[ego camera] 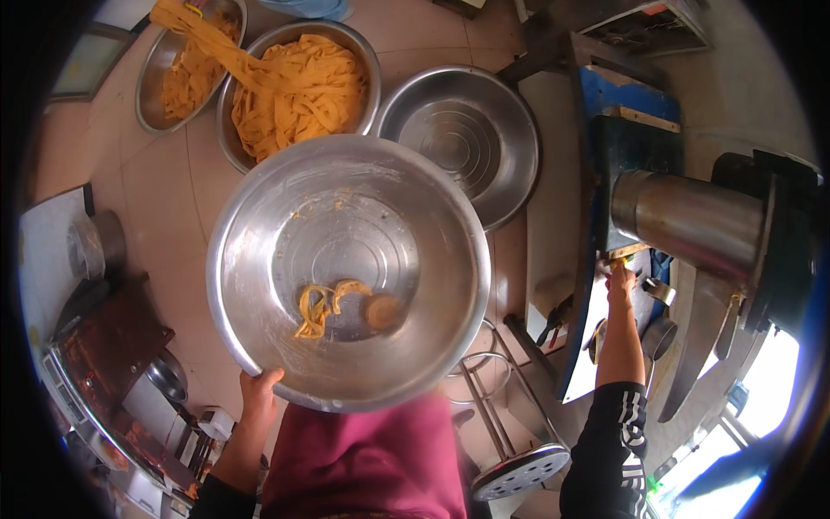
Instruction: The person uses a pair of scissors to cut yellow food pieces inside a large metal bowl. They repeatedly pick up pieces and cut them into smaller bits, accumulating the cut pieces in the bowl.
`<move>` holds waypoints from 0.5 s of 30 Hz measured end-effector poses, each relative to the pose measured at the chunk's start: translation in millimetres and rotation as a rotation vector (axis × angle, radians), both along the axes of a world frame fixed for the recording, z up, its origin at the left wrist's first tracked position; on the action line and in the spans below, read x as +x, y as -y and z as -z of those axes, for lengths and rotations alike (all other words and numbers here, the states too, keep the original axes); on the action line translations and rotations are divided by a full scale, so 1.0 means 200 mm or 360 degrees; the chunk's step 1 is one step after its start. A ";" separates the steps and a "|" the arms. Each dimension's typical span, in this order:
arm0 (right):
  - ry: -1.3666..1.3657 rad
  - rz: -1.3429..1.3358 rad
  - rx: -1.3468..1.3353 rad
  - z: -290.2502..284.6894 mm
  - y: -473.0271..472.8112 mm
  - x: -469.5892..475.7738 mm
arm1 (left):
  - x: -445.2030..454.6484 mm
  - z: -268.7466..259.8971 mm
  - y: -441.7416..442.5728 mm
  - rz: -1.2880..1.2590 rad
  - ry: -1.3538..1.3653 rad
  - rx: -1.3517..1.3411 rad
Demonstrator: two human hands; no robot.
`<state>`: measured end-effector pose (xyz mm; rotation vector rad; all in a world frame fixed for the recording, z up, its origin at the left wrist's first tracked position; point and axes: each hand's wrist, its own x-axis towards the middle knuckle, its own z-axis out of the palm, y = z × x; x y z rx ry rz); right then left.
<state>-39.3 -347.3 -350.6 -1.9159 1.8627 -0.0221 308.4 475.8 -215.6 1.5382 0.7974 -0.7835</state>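
My left hand (pixel 258 392) grips the near rim of a wide stainless steel basin (pixel 447 259), thumb over the edge. The basin is tilted towards me. A few yellow-orange strip scraps (pixel 314 311) and a round tan thing (pixel 384 311), too blurred to name, lie in it. Away to the right, my right hand (pixel 621 280) reaches over a white worktop (pixel 583 353). Its fingers are at a small yellow thing (pixel 619 261) beside a wooden strip (pixel 628 250); whether they hold it is hidden.
Beyond are a basin of broad orange strips (pixel 298 91), a smaller basin (pixel 149 97) with more strips, and another steel basin (pixel 454 139). A bundle of strips (pixel 207 42) spans the first two. A metal stool (pixel 519 470), a dark machine (pixel 639 146) and a saucepan (pixel 660 337) stand right.
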 end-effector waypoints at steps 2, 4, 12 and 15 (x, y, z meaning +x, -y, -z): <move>-0.0021 0.0322 0.0139 0.14 -0.16 0.23 | 0.01 -0.08 -0.01 -0.0010 0.0060 0.0108; 0.0180 0.0399 -0.0052 0.08 -0.18 0.16 | 0.01 -0.07 0.00 0.0061 0.0019 0.0107; 0.1245 0.0540 0.0371 -0.69 -1.79 0.01 | 0.01 -0.23 0.06 0.0172 0.0227 0.0060; 0.1321 0.0934 0.0882 -0.77 -2.34 -0.16 | 0.00 -0.24 0.06 0.0248 0.0251 -0.0003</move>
